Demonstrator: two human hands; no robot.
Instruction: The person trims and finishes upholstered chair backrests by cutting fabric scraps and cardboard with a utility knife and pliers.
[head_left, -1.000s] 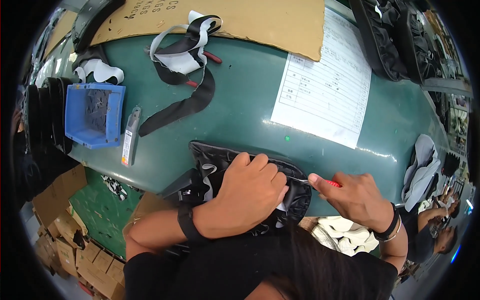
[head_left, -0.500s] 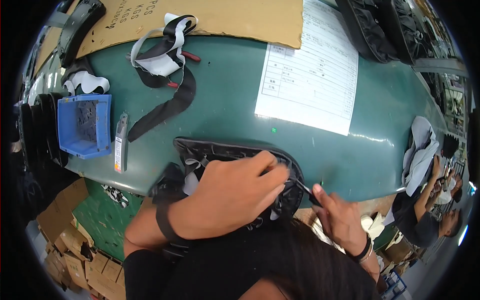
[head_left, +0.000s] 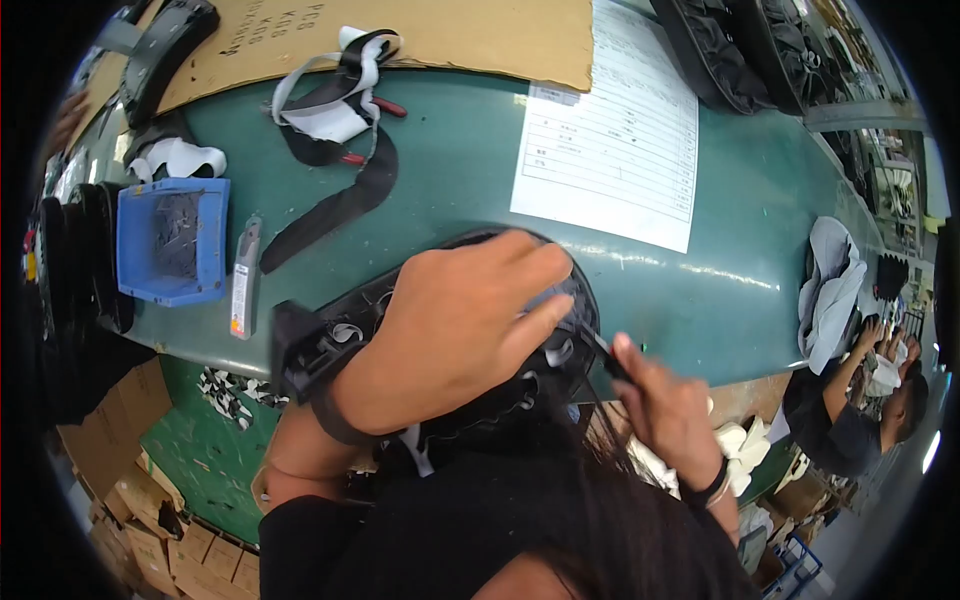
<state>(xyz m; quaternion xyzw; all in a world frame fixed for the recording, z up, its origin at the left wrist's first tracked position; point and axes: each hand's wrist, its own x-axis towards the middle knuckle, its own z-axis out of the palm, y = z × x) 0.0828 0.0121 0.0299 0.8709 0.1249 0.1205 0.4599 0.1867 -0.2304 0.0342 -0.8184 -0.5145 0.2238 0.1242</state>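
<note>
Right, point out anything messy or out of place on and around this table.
Two spots look untidy: black and white strips lie tangled on the green table, partly covering a red object, and black and white scraps litter the floor below its near edge at the left.

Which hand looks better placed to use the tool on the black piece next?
Probably the right hand: it grips the dark tool, which points toward the black piece. The left hand lies across that piece, apparently steadying it.
</note>
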